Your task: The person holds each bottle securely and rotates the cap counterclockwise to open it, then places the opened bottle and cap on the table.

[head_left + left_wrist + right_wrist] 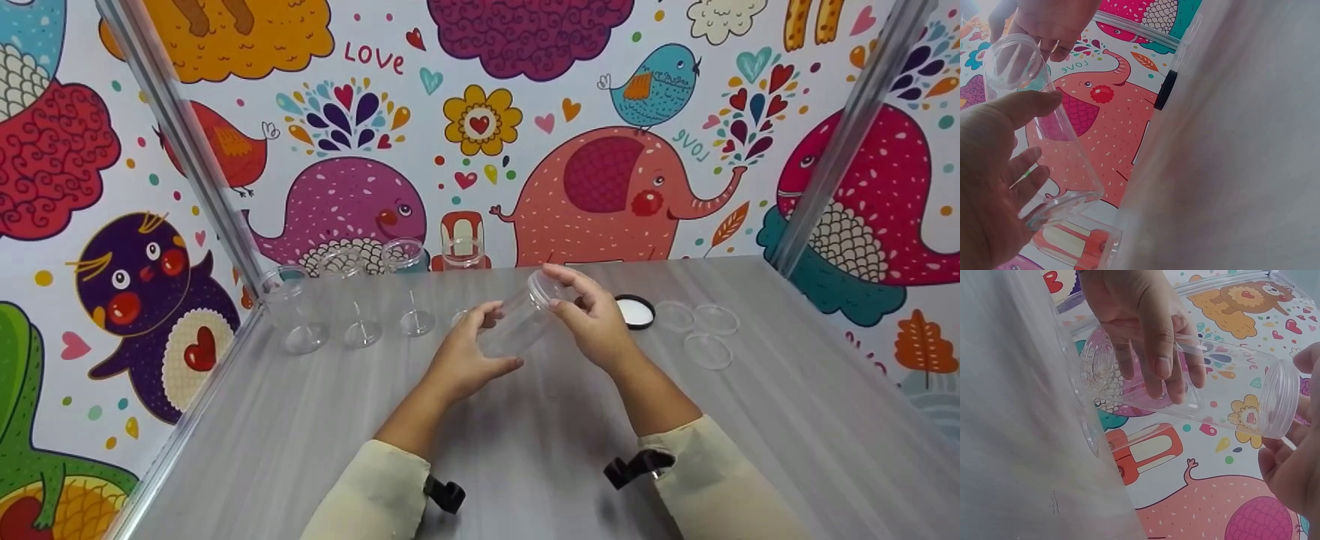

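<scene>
A clear plastic jar (517,319) is held tilted above the table, its mouth end raised toward the right. My left hand (469,352) grips the jar's body near the base; in the left wrist view the thumb (1039,107) lies across the near side, with fingers behind the clear wall. My right hand (600,319) is at the mouth end, its thumb and fingers spread about the ringed rim (1280,399). In the right wrist view, the left hand (1145,337) shows around the lower part of the jar, and part of the right hand (1294,467) is cut off by the frame.
Several clear jars (364,300) stand upright in a row at the back left of the grey table (540,465). Right of my hands lie a black-rimmed white disc (635,312) and three clear round discs (709,351). Patterned walls (480,180) with metal posts enclose the table.
</scene>
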Demonstrator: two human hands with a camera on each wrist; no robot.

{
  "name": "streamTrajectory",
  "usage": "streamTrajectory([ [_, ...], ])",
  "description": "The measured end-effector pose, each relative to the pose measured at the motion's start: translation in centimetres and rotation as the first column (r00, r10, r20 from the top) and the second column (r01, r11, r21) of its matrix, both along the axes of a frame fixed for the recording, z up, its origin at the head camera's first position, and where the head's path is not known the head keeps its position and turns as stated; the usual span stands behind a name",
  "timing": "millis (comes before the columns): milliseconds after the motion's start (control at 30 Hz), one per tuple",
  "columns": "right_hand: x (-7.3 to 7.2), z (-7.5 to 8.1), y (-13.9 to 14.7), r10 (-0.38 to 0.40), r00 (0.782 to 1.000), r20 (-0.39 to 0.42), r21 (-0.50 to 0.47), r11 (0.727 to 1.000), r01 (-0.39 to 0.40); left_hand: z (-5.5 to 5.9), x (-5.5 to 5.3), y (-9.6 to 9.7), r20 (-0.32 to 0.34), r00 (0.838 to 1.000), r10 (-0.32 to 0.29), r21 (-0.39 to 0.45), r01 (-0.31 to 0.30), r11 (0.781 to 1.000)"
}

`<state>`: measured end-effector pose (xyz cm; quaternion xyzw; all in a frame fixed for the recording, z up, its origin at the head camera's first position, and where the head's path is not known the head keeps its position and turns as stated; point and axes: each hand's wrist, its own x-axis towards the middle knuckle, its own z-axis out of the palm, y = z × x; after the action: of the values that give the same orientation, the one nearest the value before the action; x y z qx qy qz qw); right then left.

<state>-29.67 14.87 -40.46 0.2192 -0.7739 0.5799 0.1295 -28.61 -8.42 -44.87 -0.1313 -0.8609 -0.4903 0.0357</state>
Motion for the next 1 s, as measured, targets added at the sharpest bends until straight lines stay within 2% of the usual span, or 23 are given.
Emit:
streamTrajectory([
  [200, 0.01, -0.08, -0.17, 0.068, 0.998, 0.005, -0.041, 0.997, -0.068, -0.07, -0.09, -0.04, -0.006, 1.000, -0.006, 0.010, 0.006, 1.000],
  [467, -0.04, -0.03, -0.19, 0.059, 0.998, 0.000, -0.036, 0.998, -0.059, 0.10, 0.10, 0.00, 0.003, 1.000, 0.010, 0.012, -0.010, 1.000],
  [600, -0.14, 0.05, -0.17, -0.011, 1.000, -0.012, -0.003, 1.000, 0.011, 0.17, 0.20, 0.00, 0.007, 1.000, 0.017, 0.016, -0.017, 1.000],
  [767, -0.37, -0.05, -0.25, -0.158, 0.987, 0.001, 0.086, 0.984, 0.158, 0.14, 0.21, -0.01, 0.005, 1.000, 0.011, 0.005, -0.011, 1.000],
  [867, -0.39, -0.09, -0.36, -0.185, 0.983, 0.012, 0.102, 0.978, 0.182, 0.08, 0.12, -0.03, 0.002, 1.000, 0.010, -0.003, -0.010, 1.000],
  [1000, -0.29, -0.03, -0.42, -0.164, 0.986, 0.011, 0.092, 0.983, 0.162, 0.03, 0.04, -0.07, -0.003, 1.000, 0.012, -0.008, -0.012, 1.000],
])
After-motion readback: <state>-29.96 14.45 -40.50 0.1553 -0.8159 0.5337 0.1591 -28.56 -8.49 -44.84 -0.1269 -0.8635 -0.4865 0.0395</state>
